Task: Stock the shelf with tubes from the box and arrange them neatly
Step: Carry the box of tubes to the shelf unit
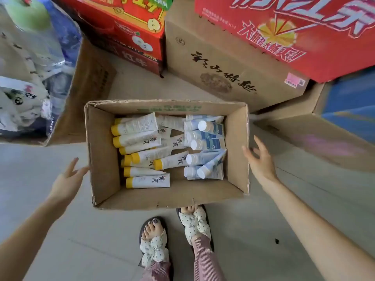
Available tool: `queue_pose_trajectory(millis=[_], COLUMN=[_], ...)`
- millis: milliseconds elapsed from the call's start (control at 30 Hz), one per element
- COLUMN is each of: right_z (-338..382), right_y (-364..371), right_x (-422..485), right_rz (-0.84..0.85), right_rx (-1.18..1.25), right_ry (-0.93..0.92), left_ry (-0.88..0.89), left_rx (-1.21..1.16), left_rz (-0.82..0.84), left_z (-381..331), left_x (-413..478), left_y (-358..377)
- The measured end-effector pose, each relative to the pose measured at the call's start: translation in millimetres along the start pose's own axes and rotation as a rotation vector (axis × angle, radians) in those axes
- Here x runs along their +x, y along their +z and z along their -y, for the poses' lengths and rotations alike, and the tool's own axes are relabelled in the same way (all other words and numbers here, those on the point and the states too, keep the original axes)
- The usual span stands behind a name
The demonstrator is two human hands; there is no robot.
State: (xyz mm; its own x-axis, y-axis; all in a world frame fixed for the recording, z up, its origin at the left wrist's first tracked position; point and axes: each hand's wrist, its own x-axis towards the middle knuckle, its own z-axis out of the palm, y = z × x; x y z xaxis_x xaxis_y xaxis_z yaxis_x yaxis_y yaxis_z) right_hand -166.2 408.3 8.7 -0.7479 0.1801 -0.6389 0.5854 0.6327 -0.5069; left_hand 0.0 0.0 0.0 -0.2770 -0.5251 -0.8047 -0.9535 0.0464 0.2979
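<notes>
1. Open cardboard box [102, 151] sits on the tiled floor [60, 230], centre of the frame, with no top flaps showing.
2. Contents, left half: yellow-capped tubes [142, 134], white bodies with dark script, lying flat in a loose pile. Most caps point to frame left.
3. Contents, right half: white-capped tubes [211, 142] with blue labels, also lying loose and overlapping. A strip of bare box bottom shows along the lower edge.
4. Left hand [66, 179], lower left of centre, just outside the box's left wall. Fingers straight and spread, gripping nothing. The fingertips reach the wall's outer edge; cannot tell whether they touch it.
5. Right hand [260, 161], right of centre, just outside the box's right wall. Fingers extended and spread, holding nothing. One fingertip is at the rim; contact cannot be confirmed.
6. Both forearms enter from the lower corners of the frame.
7. Bottom centre: two feet in polka-dot slippers [154, 248], the frame-right one at the box's near wall.
8. Top of frame: a red carton [304, 27] rests on a brown carton [213, 63]. Another red carton with an apple print [129, 23] stands at upper centre.
9. Upper left: a clear plastic bag [30, 67] of goods over a cardboard flap.
</notes>
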Motion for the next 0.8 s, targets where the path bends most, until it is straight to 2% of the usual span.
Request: queue_pose_trajectory(millis=[167,267,467,633,800], right_z=[-11.0,-11.9,-9.7,-7.3,-2.3], right_y=[9.3,12.6,17.2,13.6,12.1], right_x=[13.6,18.6,28.3,27.6,23.6], right_rz=[-0.008,0.002,0.018,0.02,0.002], right_rx=[0.174,0.18,0.086,0.04,0.052], right_ry=[0.014,0.012,0.0,-0.01,-0.023], left_ry=[0.047,0.122,0.166,0.206,0.213], left_rx=[-0.3,-0.278,-0.11,-0.149,-0.173], left_rz=[0.037,-0.025,-0.116,-0.251,-0.297], left_z=[-0.9,-0.6,-3.3,-4.1,-8.4], left_x=[14.7,16.1,23.2,15.8,11.0], left_y=[24.7,33.4,40.6,38.9,34.9])
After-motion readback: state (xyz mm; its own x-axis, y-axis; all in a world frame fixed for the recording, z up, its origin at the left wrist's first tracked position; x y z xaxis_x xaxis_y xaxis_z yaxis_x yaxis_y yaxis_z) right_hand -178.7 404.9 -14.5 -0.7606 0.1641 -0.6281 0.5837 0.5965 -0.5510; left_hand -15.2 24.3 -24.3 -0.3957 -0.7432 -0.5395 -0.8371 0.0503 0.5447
